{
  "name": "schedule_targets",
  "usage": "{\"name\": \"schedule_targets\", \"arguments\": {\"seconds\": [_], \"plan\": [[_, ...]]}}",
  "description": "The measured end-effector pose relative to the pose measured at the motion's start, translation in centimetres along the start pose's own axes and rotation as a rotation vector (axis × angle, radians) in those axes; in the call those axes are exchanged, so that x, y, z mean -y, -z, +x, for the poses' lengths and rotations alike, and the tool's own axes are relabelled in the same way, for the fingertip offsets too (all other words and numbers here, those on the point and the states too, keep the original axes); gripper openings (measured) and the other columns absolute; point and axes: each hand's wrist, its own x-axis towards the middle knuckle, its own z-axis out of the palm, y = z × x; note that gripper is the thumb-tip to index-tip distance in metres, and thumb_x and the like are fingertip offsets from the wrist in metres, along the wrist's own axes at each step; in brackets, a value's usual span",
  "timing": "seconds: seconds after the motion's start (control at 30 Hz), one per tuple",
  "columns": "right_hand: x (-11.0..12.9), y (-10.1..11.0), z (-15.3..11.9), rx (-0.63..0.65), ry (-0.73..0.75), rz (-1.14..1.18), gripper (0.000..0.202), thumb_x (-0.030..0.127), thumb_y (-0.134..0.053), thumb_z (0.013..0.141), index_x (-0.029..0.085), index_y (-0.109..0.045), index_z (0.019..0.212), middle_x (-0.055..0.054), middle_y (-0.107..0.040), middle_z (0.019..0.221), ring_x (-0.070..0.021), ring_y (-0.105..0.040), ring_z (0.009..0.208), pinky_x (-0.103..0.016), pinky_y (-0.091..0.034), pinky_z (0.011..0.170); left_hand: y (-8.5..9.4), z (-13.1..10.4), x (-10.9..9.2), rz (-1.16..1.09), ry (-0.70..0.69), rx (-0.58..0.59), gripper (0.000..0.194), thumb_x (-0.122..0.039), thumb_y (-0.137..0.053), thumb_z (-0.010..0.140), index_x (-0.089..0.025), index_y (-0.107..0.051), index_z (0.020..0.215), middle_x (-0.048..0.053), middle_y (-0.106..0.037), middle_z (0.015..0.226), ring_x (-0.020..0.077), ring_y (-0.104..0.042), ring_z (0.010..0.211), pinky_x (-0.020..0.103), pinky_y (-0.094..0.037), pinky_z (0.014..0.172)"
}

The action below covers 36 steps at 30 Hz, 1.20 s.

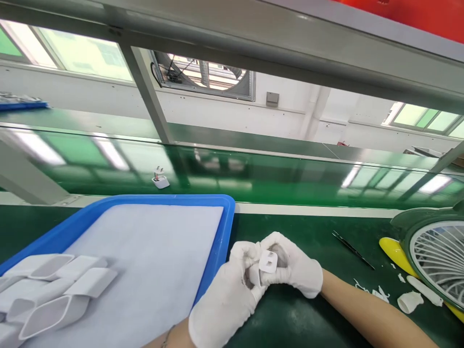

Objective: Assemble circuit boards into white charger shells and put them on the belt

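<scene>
Both of my hands wear white gloves and meet above the green bench. My left hand [232, 285] is closed around a white plastic housing [255, 274], mostly hidden by the fingers. In the fingers of my right hand [293, 266] is a small white square plastic cap [268, 261] with small dark openings on its face. The cap sits right beside the housing; whether the two are joined I cannot tell. To my left, a blue tray [229, 217] lined with a white sheet bears several hollow white plastic shells [54, 309].
Behind the tray, a white plug adapter [160, 181] with prongs rests on the shiny green strip. Black tweezers [353, 250], white scraps [380, 294], a white finger cot [410, 302] and a green fan [440, 256] lie or stand at right. A metal frame [145, 92] crosses ahead.
</scene>
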Motion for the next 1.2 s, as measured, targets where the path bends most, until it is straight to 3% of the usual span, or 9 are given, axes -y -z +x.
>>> {"name": "schedule_targets", "arguments": {"seconds": [0.27,0.4,0.53,0.7,0.8,0.87,1.0,1.1,1.2], "plan": [[0.0,0.4,0.3,0.067,-0.019,0.02,0.045,0.041,-0.077,0.073,0.021,-0.056,0.107,-0.004,-0.061,0.103,-0.0178,-0.058,0.097,-0.035,-0.046,0.085,-0.1,0.3,-0.3,-0.218,0.03,-0.004,0.036,-0.03,-0.065,0.078,-0.027,-0.03,0.088,-0.005,-0.051,0.078,0.0132,-0.054,0.064,0.026,-0.047,0.059],[-0.8,-0.2,0.3,-0.034,0.007,0.002,0.049,0.027,-0.083,0.064,0.022,-0.053,0.103,0.0,-0.062,0.095,-0.0146,-0.061,0.087,-0.031,-0.049,0.078,0.0,0.4,0.2,-0.24,0.015,-0.014,0.037,-0.027,-0.069,0.074,-0.026,-0.036,0.091,-0.003,-0.056,0.078,0.0148,-0.058,0.066,0.026,-0.047,0.059],[-0.7,-0.3,0.2,-0.075,-0.043,-0.035,0.051,0.032,-0.085,0.063,0.022,-0.052,0.101,0.002,-0.062,0.088,-0.0138,-0.062,0.082,-0.032,-0.049,0.077,0.1,0.4,-0.3,-0.236,0.054,0.0,0.038,-0.029,-0.07,0.073,-0.026,-0.037,0.09,-0.004,-0.056,0.076,0.0156,-0.06,0.066,0.027,-0.047,0.06],[-0.7,0.6,0.6,0.089,-0.034,0.059,0.07,0.063,-0.071,0.068,0.02,-0.051,0.119,-0.01,-0.059,0.119,-0.0245,-0.057,0.113,-0.043,-0.044,0.095,0.1,0.9,-1.2,-0.261,0.111,-0.046,0.046,-0.029,-0.074,0.07,-0.026,-0.031,0.088,-0.007,-0.054,0.074,0.0145,-0.06,0.065,0.027,-0.048,0.062],[-0.9,0.7,0.7,0.003,0.062,-0.016,0.084,0.056,-0.077,0.067,0.024,-0.04,0.134,-0.012,-0.048,0.137,-0.027,-0.044,0.13,-0.047,-0.036,0.105,0.0,1.1,-1.0,-0.294,0.095,-0.024,0.045,-0.027,-0.071,0.072,-0.026,-0.031,0.092,-0.006,-0.057,0.077,0.015,-0.061,0.07,0.028,-0.049,0.064],[-0.8,0.5,0.8,-0.046,0.147,-0.173,0.077,0.043,-0.083,0.066,0.025,-0.046,0.131,-0.011,-0.048,0.138,-0.025,-0.042,0.131,-0.045,-0.033,0.108,0.0,1.0,-0.9,-0.312,0.074,0.039,0.045,-0.026,-0.07,0.072,-0.026,-0.032,0.095,-0.004,-0.061,0.08,0.016,-0.063,0.074,0.029,-0.05,0.067],[-0.4,0.1,0.9,-0.144,0.222,-0.147,0.028,0.036,-0.075,0.076,0.02,-0.06,0.093,-0.007,-0.067,0.106,-0.0213,-0.062,0.103,-0.042,-0.048,0.092,0.0,0.9,-1.3,-0.337,0.153,0.039,0.046,-0.022,-0.07,0.071,-0.026,-0.032,0.097,-0.009,-0.058,0.067,0.0121,-0.058,0.059,0.023,-0.049,0.056],[-0.5,0.4,1.1,-0.236,0.223,-0.071,0.028,0.034,-0.079,0.072,0.019,-0.058,0.083,-0.004,-0.068,0.094,-0.0197,-0.064,0.096,-0.039,-0.049,0.089,0.0,1.1,-1.7,-0.386,0.207,-0.013,0.048,-0.023,-0.07,0.068,-0.026,-0.033,0.099,-0.011,-0.055,0.063,0.0095,-0.049,0.047,0.017,-0.039,0.038],[-0.5,0.6,1.2,-0.273,0.163,-0.054,0.031,0.037,-0.078,0.073,0.019,-0.059,0.089,-0.003,-0.067,0.094,-0.0178,-0.064,0.09,-0.036,-0.049,0.085,0.1,1.3,-2.1,-0.422,0.211,-0.028,0.057,-0.023,-0.072,0.067,-0.026,-0.035,0.11,-0.008,-0.059,0.069,0.0097,-0.052,0.048,0.018,-0.042,0.037]]}}
